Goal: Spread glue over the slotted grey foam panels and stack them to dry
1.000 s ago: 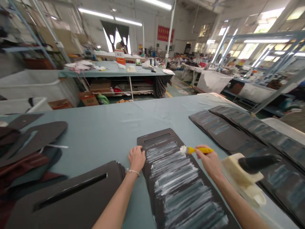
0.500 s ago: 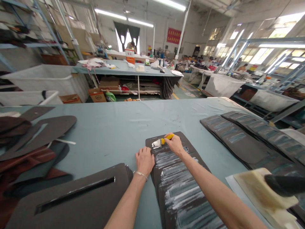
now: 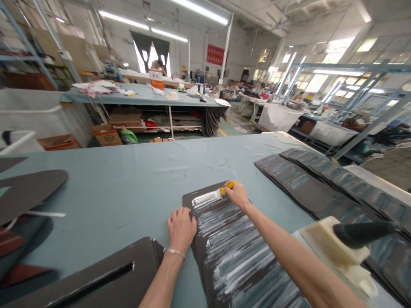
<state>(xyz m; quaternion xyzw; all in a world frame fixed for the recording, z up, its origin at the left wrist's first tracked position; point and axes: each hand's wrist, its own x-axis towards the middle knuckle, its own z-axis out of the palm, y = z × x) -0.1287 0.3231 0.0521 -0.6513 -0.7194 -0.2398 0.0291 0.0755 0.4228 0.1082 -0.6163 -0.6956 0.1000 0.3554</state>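
My right hand [image 3: 238,195] is closed around the yellow handle of a flat brush [image 3: 222,191]. The bristles rest on the top dark panel [image 3: 203,192] of a stack, near its far edge. A fresh white streak [image 3: 207,198] trails leftward from the bristles. More white, paint-like or glue-like smears cover slotted areas nearer to me. My left hand [image 3: 181,229], a bracelet at the wrist, lies with its fingers spread at the stack's left edge. To its left is another stack of dark panels [image 3: 144,256] with a long slot.
Smeared dark panels [image 3: 285,179] lie in overlapping piles at the right. A glue-crusted, cream-coloured container [image 3: 321,239] with a black handle [image 3: 362,234] stands near my right forearm. Dark cut pieces [image 3: 48,186] lie at the left of the blue-green table [image 3: 128,179].
The brush has swept to the right across the far end of the panel, leaving a long white streak. My left hand stays at the stack's edge. The view has turned right.
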